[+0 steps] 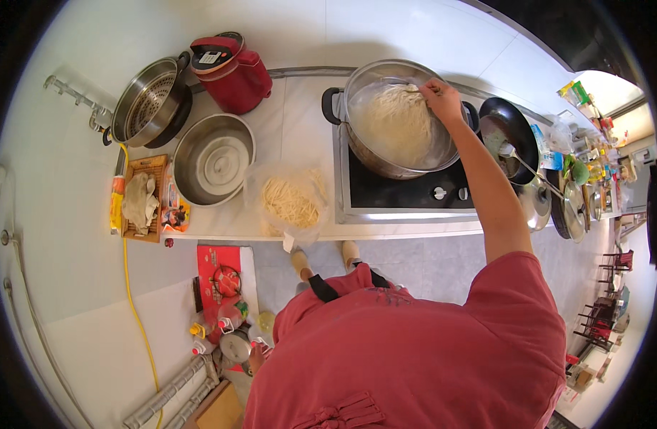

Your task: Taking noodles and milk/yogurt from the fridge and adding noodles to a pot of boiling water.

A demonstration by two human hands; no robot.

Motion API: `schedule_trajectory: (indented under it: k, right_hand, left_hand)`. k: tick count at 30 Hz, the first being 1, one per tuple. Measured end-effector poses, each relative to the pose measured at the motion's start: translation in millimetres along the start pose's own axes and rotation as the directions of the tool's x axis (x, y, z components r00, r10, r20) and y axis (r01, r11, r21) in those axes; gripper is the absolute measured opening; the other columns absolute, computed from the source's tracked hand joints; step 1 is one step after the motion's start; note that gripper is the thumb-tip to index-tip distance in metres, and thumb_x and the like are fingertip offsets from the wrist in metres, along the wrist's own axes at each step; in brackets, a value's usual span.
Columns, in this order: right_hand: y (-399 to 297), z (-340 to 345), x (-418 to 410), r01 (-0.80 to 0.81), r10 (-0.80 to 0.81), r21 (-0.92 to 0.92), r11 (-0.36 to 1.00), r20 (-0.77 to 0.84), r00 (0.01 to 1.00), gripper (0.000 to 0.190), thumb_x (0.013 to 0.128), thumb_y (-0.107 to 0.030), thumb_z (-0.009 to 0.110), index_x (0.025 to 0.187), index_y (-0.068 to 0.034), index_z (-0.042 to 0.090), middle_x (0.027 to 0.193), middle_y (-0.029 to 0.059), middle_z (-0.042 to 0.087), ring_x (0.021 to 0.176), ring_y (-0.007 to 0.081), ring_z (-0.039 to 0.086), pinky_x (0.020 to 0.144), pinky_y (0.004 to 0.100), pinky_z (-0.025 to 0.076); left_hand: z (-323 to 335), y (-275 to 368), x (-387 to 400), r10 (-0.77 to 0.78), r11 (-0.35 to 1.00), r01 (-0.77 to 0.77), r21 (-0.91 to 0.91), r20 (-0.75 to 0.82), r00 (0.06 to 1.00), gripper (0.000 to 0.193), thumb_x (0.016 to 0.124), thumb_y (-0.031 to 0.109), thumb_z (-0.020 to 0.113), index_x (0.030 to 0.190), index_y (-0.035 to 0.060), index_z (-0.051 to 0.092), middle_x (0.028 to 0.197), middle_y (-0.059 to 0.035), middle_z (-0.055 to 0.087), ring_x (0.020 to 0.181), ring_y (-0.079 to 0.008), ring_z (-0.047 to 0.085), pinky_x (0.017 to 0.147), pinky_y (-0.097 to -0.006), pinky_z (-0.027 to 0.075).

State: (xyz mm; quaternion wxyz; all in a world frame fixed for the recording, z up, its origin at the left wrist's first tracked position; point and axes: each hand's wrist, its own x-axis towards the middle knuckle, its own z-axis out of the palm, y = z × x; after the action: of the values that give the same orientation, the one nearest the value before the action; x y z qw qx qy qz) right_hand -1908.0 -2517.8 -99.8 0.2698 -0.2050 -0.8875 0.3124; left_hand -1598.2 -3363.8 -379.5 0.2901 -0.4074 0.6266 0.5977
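Observation:
My right hand (441, 99) is over the rim of a large two-handled steel pot (363, 145) on the black stove. Its fingers pinch what looks like a thin utensil, mostly hidden by the hand. Pale noodles (401, 118) rise in a mass from cloudy liquid just below the fingertips. Low beside my body, my left hand (257, 358) is partly covered by my red top; its fingers are too hidden to read. To the left of the stove, raw noodles (290, 201) sit in a clear plastic bag (312, 228) near the counter edge.
A steel basin (188, 179), a red electric jug-like appliance (232, 80) and a steamer pot (130, 115) stand on the left. A wok (492, 110) with a ladle (508, 150) stands right of the pot. Plastic bottles (233, 313) crowd the floor at lower left.

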Motion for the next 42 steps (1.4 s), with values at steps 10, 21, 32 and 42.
schedule_trajectory:
  k: [10,21,32,42]
  right_hand:
    - [-20.9,31.8,-18.2,-0.466,0.253,0.383,0.798,0.489,0.835,0.015,0.087,-0.018,0.069,0.08,-0.005,0.066,0.069,0.0042,0.064,0.055,0.0093,0.059,0.05,0.0218,0.048]
    - [-56.3,15.3,-54.8,-0.375,0.063,0.375,0.848,0.631,0.773,0.014,0.087,-0.017,0.067,0.082,-0.004,0.066,0.071,0.0035,0.065,0.055,0.0095,0.059,0.051,0.0228,0.048]
    - [-21.3,-10.5,-34.9,-0.005,0.009,-0.039,0.999,0.097,0.995,0.018,0.083,-0.02,0.069,0.091,-0.005,0.069,0.082,0.0102,0.07,0.075,0.0203,0.067,0.07,0.031,0.051]
    - [-41.3,-35.3,-48.3,-0.369,0.273,0.221,0.903,0.369,0.889,0.015,0.088,-0.015,0.066,0.08,-0.002,0.064,0.064,0.002,0.058,0.051,0.0094,0.052,0.048,0.024,0.041]
  left_hand:
    - [17.6,1.0,-11.2,0.035,0.999,-0.035,-0.013,-0.019,0.999,0.051,0.097,0.04,0.048,0.122,-0.0045,0.049,0.116,-0.021,0.059,0.095,-0.0307,0.066,0.075,-0.0369,0.053]
    - [16.8,20.8,6.1,0.056,0.998,-0.057,0.003,0.064,0.996,0.047,0.097,0.042,0.049,0.12,0.0002,0.05,0.107,-0.0129,0.06,0.091,-0.0243,0.065,0.065,-0.033,0.048]
    - [57.7,77.1,-46.9,0.142,0.982,-0.134,0.133,-0.052,0.989,0.049,0.095,0.045,0.05,0.118,0.0017,0.054,0.106,-0.0116,0.062,0.088,-0.0218,0.066,0.066,-0.0296,0.047]
    - [56.3,58.2,-27.5,0.087,0.994,-0.082,0.066,-0.069,0.994,0.045,0.089,0.042,0.058,0.112,0.0028,0.06,0.1,-0.0102,0.066,0.08,-0.0194,0.068,0.069,-0.0311,0.048]
